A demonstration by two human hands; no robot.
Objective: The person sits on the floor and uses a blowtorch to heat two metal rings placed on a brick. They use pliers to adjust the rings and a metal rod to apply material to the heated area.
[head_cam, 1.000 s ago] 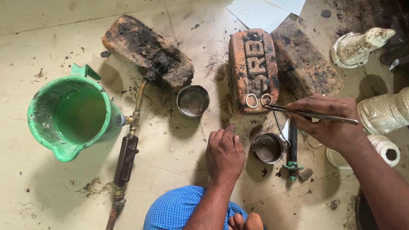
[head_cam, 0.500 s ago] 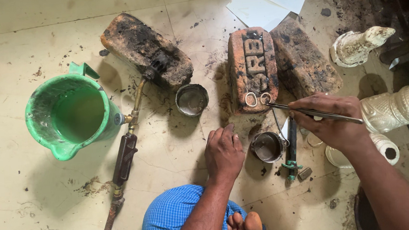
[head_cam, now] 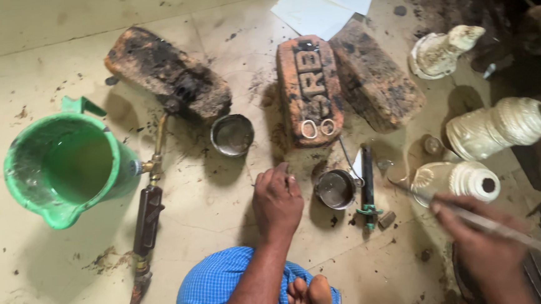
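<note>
Metal cup [head_cam: 335, 189] between the hands.

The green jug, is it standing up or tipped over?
Standing up. The green jug sits on the floor with its round mouth facing the head camera, so you look straight down inside, where greenish liquid shows.

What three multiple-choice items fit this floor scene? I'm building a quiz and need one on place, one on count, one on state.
1. Where do the two small rings lie?
A on the orange brick
B in the green jug
C on the paper

2. How many small metal bowls show?
A one
B two
C four

3. The left hand is:
A gripping the torch
B resting flat on the floor
C in the jug

Answers: 1 A, the rings sit at the brick's near end. 2 B, one bowl by the dark brick, one bowl beside the hand. 3 B, palm down, holding nothing.
</note>
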